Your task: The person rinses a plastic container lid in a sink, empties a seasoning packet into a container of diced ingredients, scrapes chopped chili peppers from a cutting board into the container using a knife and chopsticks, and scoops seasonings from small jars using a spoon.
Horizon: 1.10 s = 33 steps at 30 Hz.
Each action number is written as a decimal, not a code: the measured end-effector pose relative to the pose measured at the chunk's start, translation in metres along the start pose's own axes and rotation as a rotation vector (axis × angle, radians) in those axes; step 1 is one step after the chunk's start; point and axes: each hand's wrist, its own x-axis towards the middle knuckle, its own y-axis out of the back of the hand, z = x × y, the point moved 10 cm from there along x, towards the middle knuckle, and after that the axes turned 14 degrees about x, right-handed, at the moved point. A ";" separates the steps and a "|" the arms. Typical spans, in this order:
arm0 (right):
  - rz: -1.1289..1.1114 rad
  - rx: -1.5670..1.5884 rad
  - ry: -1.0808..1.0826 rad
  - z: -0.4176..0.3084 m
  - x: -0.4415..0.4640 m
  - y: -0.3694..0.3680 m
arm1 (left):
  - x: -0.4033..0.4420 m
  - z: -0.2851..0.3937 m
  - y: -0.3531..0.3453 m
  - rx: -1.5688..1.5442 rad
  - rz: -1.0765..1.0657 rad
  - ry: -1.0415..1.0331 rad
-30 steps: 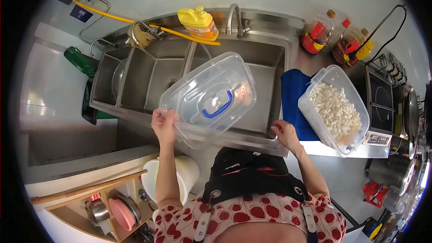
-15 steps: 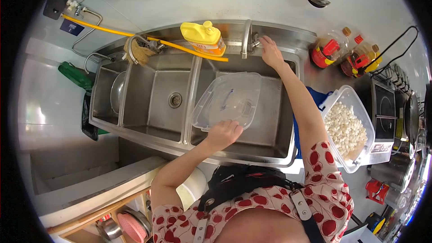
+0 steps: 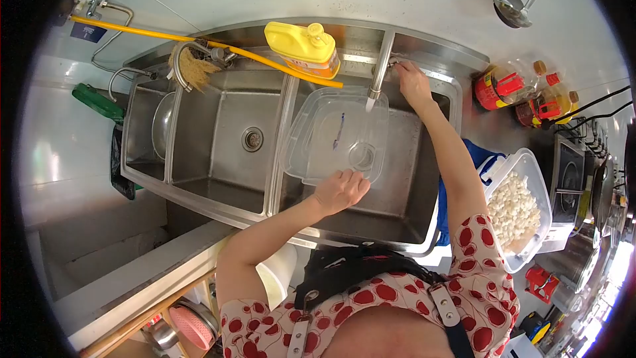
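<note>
My left hand (image 3: 341,191) is closed on the near edge of a clear plastic lid (image 3: 318,136), which it holds tilted over the right sink basin (image 3: 404,159). A blue mark runs across the lid, and a round clear shape shows near its lower right. My right hand (image 3: 413,85) reaches to the back of the basin, its fingers closed around the tap handle (image 3: 393,61), mostly hidden by them. From the tap spout (image 3: 381,69) a short whitish stream of water comes out above the lid.
A yellow jug (image 3: 301,46) stands behind the basins, with a yellow hose (image 3: 258,59) running past it. At right are sauce bottles (image 3: 500,86) and a plastic tub of white pieces (image 3: 513,212). Ladles (image 3: 513,10) hang on the wall. A metal bowl (image 3: 162,126) sits in the left basin.
Water now shows at the spout, where none did before. The lid has shifted under the spout, and my right hand stays at the tap handle. The whole view has shifted slightly.
</note>
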 end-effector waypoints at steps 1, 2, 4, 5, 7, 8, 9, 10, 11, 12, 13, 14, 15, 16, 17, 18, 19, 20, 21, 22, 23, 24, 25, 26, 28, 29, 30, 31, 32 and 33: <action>0.000 0.001 -0.003 0.002 0.000 0.000 | -0.001 0.000 0.000 -0.004 -0.002 -0.016; -0.015 0.003 0.000 0.004 0.001 -0.001 | -0.002 0.002 0.000 -0.009 -0.003 -0.032; -0.028 0.003 0.000 0.006 0.002 0.000 | -0.002 0.004 0.001 -0.010 0.004 -0.047; -0.050 -0.003 -0.018 0.007 0.003 -0.001 | -0.002 0.005 0.002 -0.007 0.010 -0.059; -0.066 -0.011 -0.038 0.009 0.006 0.000 | -0.001 0.008 0.002 -0.005 -0.007 -0.072; -0.077 -0.038 -0.041 0.010 0.005 0.000 | -0.001 0.009 0.004 -0.005 -0.028 -0.080; -0.088 -0.064 -0.042 0.010 0.006 -0.001 | -0.002 0.010 0.008 -0.005 -0.028 -0.081; -0.091 -0.063 -0.043 0.011 0.007 -0.001 | -0.007 0.012 0.014 -0.037 -0.039 -0.104; -0.128 -0.099 -0.075 0.015 0.009 -0.003 | -0.011 0.013 0.018 -0.069 -0.053 -0.125; -0.167 -0.134 -0.106 0.017 0.011 -0.007 | -0.015 0.013 0.017 -0.070 -0.060 -0.120; -0.170 -0.130 -0.105 0.016 0.013 -0.007 | -0.019 0.013 0.021 -0.087 -0.016 -0.122; -0.162 -0.150 -0.101 0.017 0.013 -0.006 | -0.021 0.013 0.026 -0.104 0.028 -0.123; -0.153 -0.171 -0.095 0.019 0.015 -0.005 | -0.019 0.014 0.022 -0.104 0.026 -0.119; -0.156 -0.169 -0.095 0.020 0.015 -0.005 | -0.012 0.017 0.020 -0.142 0.058 -0.127; -0.152 -0.190 -0.099 0.023 0.017 -0.002 | -0.004 0.019 0.018 -0.180 0.094 -0.138; -0.150 -0.213 -0.106 0.027 0.016 0.000 | 0.002 0.021 0.010 -0.183 0.098 -0.138; -0.151 -0.221 -0.107 0.030 0.015 0.002 | 0.009 0.025 0.001 -0.163 0.092 -0.161; -0.142 -0.220 -0.093 0.032 0.015 0.003 | 0.015 0.028 -0.005 -0.140 0.086 -0.184; -0.132 -0.219 -0.079 0.034 0.015 0.005 | 0.019 0.027 -0.007 -0.141 0.093 -0.187; -0.130 -0.225 -0.081 0.037 0.014 0.007 | 0.022 0.026 -0.008 -0.158 0.112 -0.185; -0.141 -0.225 -0.061 0.037 0.013 0.007 | 0.024 0.025 -0.007 -0.174 0.129 -0.184; -0.149 -0.223 -0.038 0.036 0.015 0.006 | 0.024 0.023 -0.006 -0.172 0.132 -0.185; -0.150 -0.221 -0.039 0.037 0.015 0.006 | 0.017 0.022 -0.004 -0.173 0.105 -0.180; -0.163 -0.206 -0.020 0.035 0.016 0.006 | 0.010 0.020 -0.002 -0.174 0.076 -0.175; -0.182 -0.186 -0.001 0.032 0.019 0.004 | -0.005 0.015 0.004 -0.180 0.062 -0.155; -0.206 -0.185 -0.010 0.036 0.021 0.000 | -0.011 0.012 0.008 -0.184 0.052 -0.134; -0.230 -0.185 -0.020 0.039 0.021 -0.004 | -0.017 0.009 0.012 -0.187 0.047 -0.130; -0.235 -0.182 -0.017 0.040 0.021 -0.005 | -0.022 0.005 0.014 -0.184 0.030 -0.105; -0.209 -0.163 -0.016 0.041 0.021 -0.002 | -0.026 0.001 0.015 -0.181 0.014 -0.080; -0.183 -0.145 -0.015 0.043 0.022 0.001 | -0.030 -0.001 0.016 -0.183 0.015 -0.074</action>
